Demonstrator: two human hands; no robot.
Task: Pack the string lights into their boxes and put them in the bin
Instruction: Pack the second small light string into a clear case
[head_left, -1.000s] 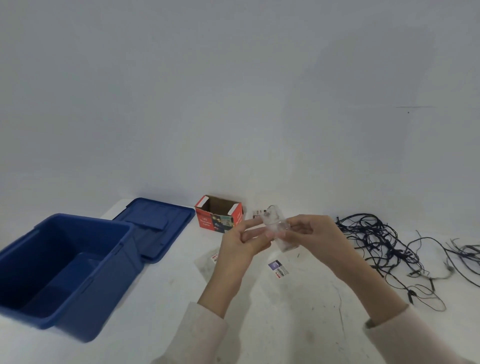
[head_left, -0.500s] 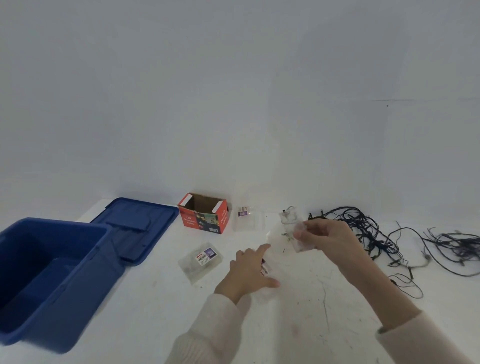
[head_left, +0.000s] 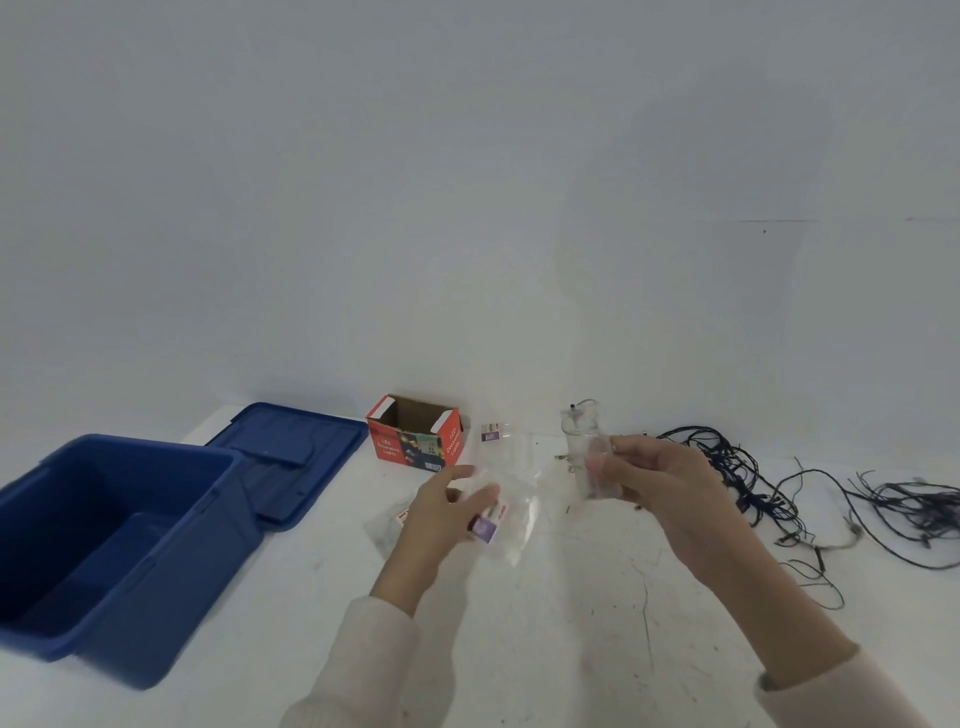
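Observation:
My right hand (head_left: 652, 480) grips a small clear battery case (head_left: 582, 441) of a string light, held upright above the table. My left hand (head_left: 441, 512) holds up a clear plastic bag (head_left: 511, 499) with a purple and white label by its lower left part. A red cardboard box (head_left: 415, 434) stands open near the wall. An empty blue bin (head_left: 119, 551) sits at the left. Dark tangled string lights (head_left: 748, 478) lie at the right.
The blue bin lid (head_left: 291, 457) lies flat between the bin and the red box. Another clear bag (head_left: 384, 525) lies under my left hand, and a small labelled bag (head_left: 491, 432) lies by the box. More dark wire (head_left: 914, 506) spreads at the far right. A white wall stands behind.
My left hand let go of the clear case, reached down to the table and lifted a clear bag. My right hand kept the case and stayed raised.

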